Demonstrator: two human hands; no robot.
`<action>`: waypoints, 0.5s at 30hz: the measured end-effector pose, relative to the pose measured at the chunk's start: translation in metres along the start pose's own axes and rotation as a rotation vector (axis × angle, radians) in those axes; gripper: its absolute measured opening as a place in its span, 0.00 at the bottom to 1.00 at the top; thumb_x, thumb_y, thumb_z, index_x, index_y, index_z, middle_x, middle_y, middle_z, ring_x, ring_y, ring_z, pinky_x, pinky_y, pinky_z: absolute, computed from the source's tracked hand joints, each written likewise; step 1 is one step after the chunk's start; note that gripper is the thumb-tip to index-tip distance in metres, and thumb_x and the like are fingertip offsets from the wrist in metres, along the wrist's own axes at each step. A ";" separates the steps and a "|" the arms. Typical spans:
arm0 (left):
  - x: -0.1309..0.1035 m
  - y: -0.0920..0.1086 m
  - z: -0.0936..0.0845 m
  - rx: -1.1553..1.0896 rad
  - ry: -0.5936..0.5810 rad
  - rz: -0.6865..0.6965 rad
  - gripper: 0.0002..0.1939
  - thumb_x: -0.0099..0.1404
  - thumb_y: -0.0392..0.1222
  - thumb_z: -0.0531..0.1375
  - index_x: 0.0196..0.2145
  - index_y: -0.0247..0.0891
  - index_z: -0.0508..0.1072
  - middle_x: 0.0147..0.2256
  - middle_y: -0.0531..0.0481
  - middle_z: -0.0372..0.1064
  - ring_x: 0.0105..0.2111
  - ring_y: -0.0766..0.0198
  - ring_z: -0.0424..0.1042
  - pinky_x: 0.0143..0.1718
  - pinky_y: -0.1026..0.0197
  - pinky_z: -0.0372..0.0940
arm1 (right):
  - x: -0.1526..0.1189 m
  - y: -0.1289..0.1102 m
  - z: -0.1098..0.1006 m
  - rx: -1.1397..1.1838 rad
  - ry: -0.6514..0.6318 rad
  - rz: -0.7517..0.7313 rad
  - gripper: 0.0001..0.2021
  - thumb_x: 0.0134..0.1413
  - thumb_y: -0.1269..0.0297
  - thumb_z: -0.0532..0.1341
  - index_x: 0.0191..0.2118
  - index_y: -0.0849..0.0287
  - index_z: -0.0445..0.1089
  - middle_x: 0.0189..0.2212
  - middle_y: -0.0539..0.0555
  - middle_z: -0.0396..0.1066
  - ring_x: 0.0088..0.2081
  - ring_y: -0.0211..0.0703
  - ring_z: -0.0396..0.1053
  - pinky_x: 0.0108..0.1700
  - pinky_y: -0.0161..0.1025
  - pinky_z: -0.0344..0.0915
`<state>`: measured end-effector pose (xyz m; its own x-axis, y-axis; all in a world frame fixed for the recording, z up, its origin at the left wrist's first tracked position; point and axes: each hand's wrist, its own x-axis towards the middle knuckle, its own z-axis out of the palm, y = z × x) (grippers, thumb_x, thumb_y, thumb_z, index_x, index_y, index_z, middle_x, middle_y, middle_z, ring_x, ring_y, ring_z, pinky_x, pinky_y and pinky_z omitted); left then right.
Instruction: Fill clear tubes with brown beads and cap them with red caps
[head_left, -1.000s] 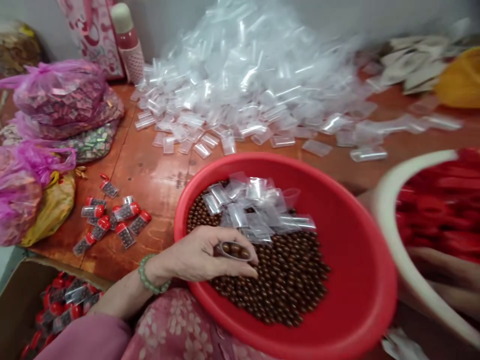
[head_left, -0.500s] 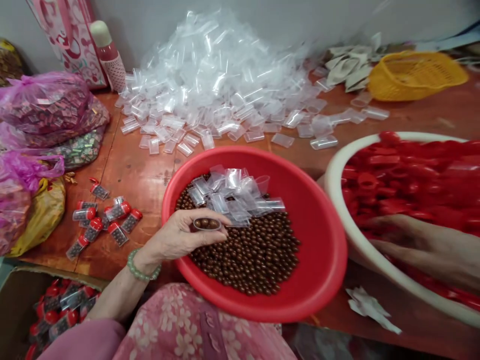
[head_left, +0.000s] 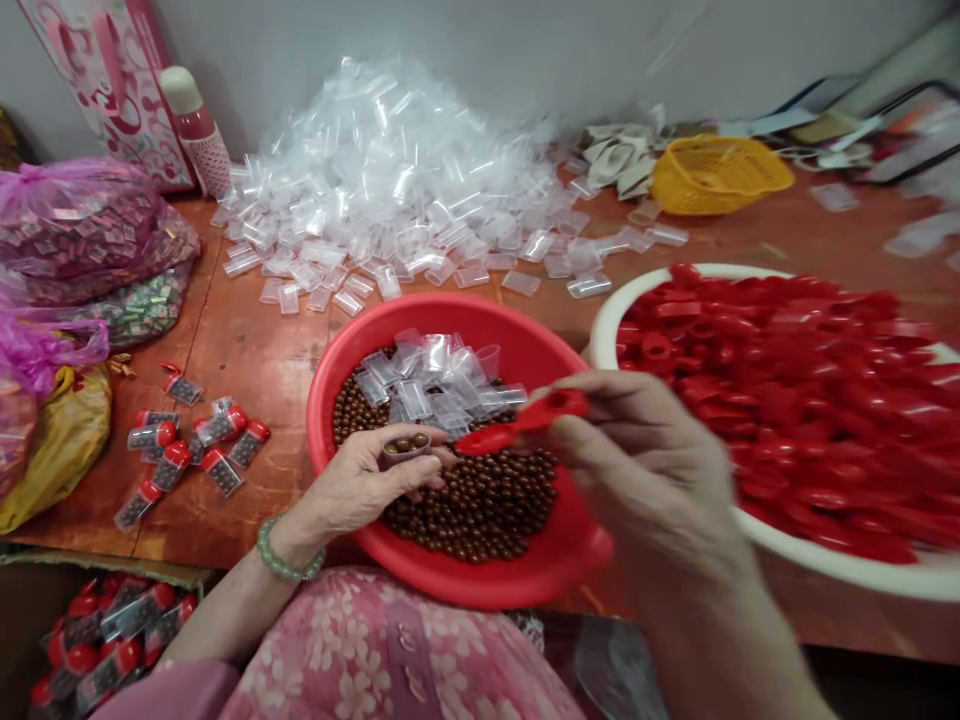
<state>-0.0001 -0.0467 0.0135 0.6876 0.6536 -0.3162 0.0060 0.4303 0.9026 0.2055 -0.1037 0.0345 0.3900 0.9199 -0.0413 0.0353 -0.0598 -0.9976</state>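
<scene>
Over the reddish-brown wooden worktop (head_left: 247, 375), your right hand (head_left: 652, 450) has left the white tub (head_left: 604, 335), pinching a red plastic cap (head_left: 489, 438) near the clear bead-filled tube (head_left: 405, 456) your left hand (head_left: 360, 487) grips: both pieces held.

Left hand (head_left: 358, 482) curls in a grip — right hand (head_left: 664, 470) pinches, fingers (head_left: 619, 386) bent.

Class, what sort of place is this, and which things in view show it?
Probably a small packing workshop: a heap of clear containers lies by the wall, a red basin holds brown balls, and a white tub is piled with red caps.
</scene>
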 end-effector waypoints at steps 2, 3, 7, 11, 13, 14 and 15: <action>-0.001 -0.006 0.000 -0.062 0.029 0.037 0.22 0.61 0.50 0.64 0.48 0.32 0.73 0.39 0.42 0.76 0.33 0.66 0.73 0.33 0.67 0.65 | -0.001 0.012 0.022 0.121 -0.085 -0.039 0.10 0.53 0.57 0.66 0.39 0.51 0.69 0.31 0.50 0.74 0.29 0.37 0.74 0.35 0.35 0.72; -0.002 -0.009 -0.001 -0.087 0.045 0.054 0.22 0.60 0.50 0.64 0.47 0.32 0.74 0.38 0.43 0.75 0.32 0.67 0.73 0.32 0.67 0.64 | -0.002 0.017 0.028 0.125 -0.085 -0.065 0.10 0.53 0.58 0.66 0.39 0.52 0.69 0.31 0.50 0.74 0.30 0.36 0.74 0.35 0.33 0.72; -0.003 -0.011 -0.003 -0.108 0.130 0.097 0.18 0.61 0.50 0.64 0.41 0.32 0.74 0.29 0.48 0.73 0.26 0.71 0.68 0.27 0.69 0.61 | -0.006 0.028 0.029 -0.038 -0.084 -0.166 0.08 0.54 0.61 0.65 0.40 0.52 0.70 0.31 0.49 0.74 0.29 0.36 0.73 0.33 0.32 0.72; -0.004 -0.007 0.004 -0.020 0.197 0.070 0.14 0.59 0.48 0.64 0.33 0.32 0.73 0.24 0.55 0.66 0.23 0.73 0.63 0.27 0.69 0.58 | -0.008 0.022 0.020 -0.344 -0.345 -0.303 0.07 0.57 0.61 0.63 0.42 0.51 0.70 0.34 0.50 0.75 0.33 0.39 0.75 0.36 0.34 0.73; -0.004 -0.011 0.007 0.017 0.172 0.063 0.13 0.57 0.46 0.65 0.29 0.32 0.72 0.24 0.56 0.64 0.25 0.74 0.61 0.29 0.69 0.57 | -0.009 0.022 0.013 -0.511 -0.476 -0.364 0.09 0.59 0.59 0.61 0.45 0.49 0.70 0.36 0.51 0.77 0.34 0.41 0.76 0.35 0.34 0.74; -0.003 -0.014 0.008 0.025 0.145 0.069 0.13 0.57 0.46 0.66 0.28 0.32 0.72 0.25 0.56 0.64 0.26 0.73 0.61 0.29 0.69 0.57 | -0.009 0.024 0.007 -0.576 -0.489 -0.383 0.12 0.60 0.57 0.59 0.49 0.48 0.68 0.38 0.52 0.77 0.36 0.43 0.77 0.36 0.36 0.74; -0.002 -0.016 0.007 0.032 0.115 0.081 0.13 0.56 0.47 0.66 0.28 0.32 0.72 0.25 0.56 0.64 0.26 0.73 0.61 0.30 0.68 0.58 | -0.009 0.030 0.001 -0.625 -0.502 -0.421 0.17 0.61 0.55 0.58 0.54 0.47 0.66 0.43 0.54 0.77 0.39 0.45 0.77 0.39 0.38 0.75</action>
<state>0.0038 -0.0596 0.0014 0.5990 0.7531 -0.2720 -0.0215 0.3547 0.9347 0.2021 -0.1136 0.0048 -0.2098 0.9655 0.1544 0.6350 0.2546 -0.7294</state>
